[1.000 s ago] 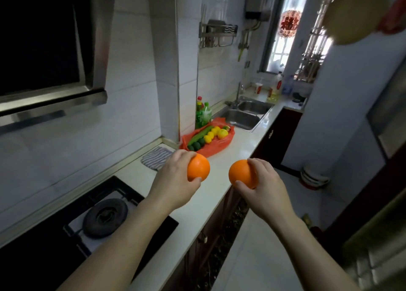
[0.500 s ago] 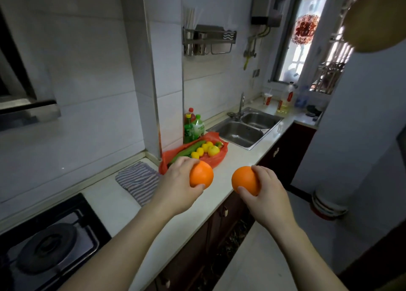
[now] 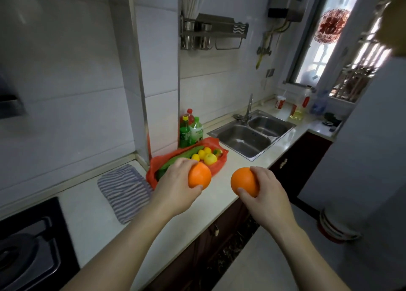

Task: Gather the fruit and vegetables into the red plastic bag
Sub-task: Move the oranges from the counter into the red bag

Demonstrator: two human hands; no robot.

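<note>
Both forearms reach forward, each hand wrapped round an orange held in the air. The left hand (image 3: 175,186) has its grip curled over the left orange (image 3: 199,178), thumb pressed under the fruit, just in front of the red plastic bag (image 3: 216,168). The right hand (image 3: 267,195) pinches the right orange (image 3: 244,181) between thumb and fingers, out over the worktop (image 3: 232,165) edge.

The bag lies open on the pale worktop against the tiled wall, holding a cucumber (image 3: 182,158) and several lemons (image 3: 209,158). Green bottles (image 3: 190,131) stand just behind it, a striped cloth (image 3: 123,190) lies to its left, and a steel double sink (image 3: 250,134) sits beyond. A gas hob (image 3: 28,253) shows at the lower left, a metal rack (image 3: 212,30) hangs on the wall, and a window (image 3: 323,42) is at the far end.

Compared with half a second ago, the bag, sink and cloth appear nearer and the hob has slid further out of view; both hands keep the same hold on the oranges
</note>
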